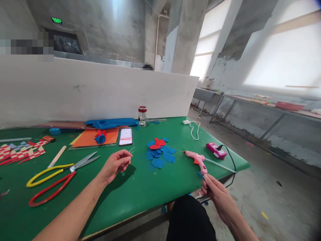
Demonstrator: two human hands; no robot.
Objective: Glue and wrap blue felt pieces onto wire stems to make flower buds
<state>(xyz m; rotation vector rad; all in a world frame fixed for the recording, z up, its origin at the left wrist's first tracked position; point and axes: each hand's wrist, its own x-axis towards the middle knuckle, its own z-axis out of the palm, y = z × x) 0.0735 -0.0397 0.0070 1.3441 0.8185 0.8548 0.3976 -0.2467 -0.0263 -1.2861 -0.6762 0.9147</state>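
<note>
My left hand (117, 164) is above the green table, its fingers pinched together. A few thin, pale wires (132, 149) stick out past the fingertips. At the table's front edge, my right hand (213, 189) pinches a small blue paper piece (201, 175), mostly hidden by the fingers. Just beyond it lies a pink hot glue gun (198, 160) with its nozzle pointing left and a clear glue stick (220, 165) out of its back. Between both hands is a loose pile of cut blue paper pieces (157, 163) with some red pieces (157, 143) on top.
Large scissors (75, 166) with yellow and red handles lie open at left, near woven red-and-white strips (22, 152). A phone (125, 136), a red-lidded jar (142, 116) and orange sheets (87, 139) lie farther back. A pink power box (216, 150) trails a black cord over the right edge.
</note>
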